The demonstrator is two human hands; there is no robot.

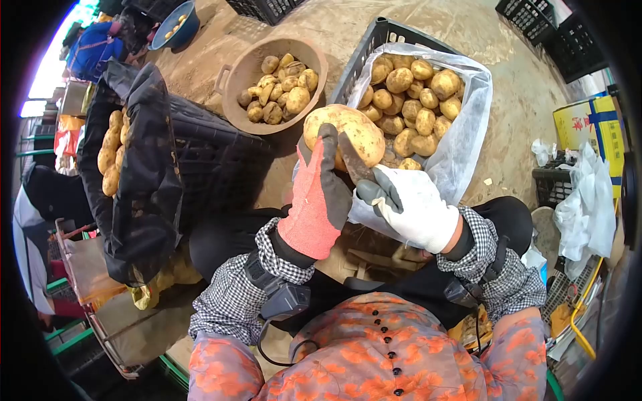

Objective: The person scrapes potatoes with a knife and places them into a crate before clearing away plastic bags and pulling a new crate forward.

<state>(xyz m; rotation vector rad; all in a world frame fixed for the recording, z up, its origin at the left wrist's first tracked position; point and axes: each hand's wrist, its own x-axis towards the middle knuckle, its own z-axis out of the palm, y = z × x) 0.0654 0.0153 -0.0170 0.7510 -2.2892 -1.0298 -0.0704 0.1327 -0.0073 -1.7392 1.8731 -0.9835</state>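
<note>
A large pale-yellow potato (346,128) is in my left hand (315,197), which wears a pink and dark-grey glove, thumb along the near side. My right hand (416,206), in a white glove with grey fingertips, grips a knife (354,160). Its wide, dirty blade lies against the potato's lower right side; the handle is hidden in the glove. Just beyond my right hand stands a crate (342,83) with a translucent plastic liner (469,144), holding several potatoes (399,80). Past my left hand, a brown basin (231,100) contains cut and blemished potatoes (287,83).
To the left stands a black crate (214,150) with a dark cloth liner (144,167) and potatoes (110,160). A blue basin (184,33) sits far left. At right are a yellow box (582,127) and crumpled plastic bags (580,207). Black crates (528,20) stand farther back.
</note>
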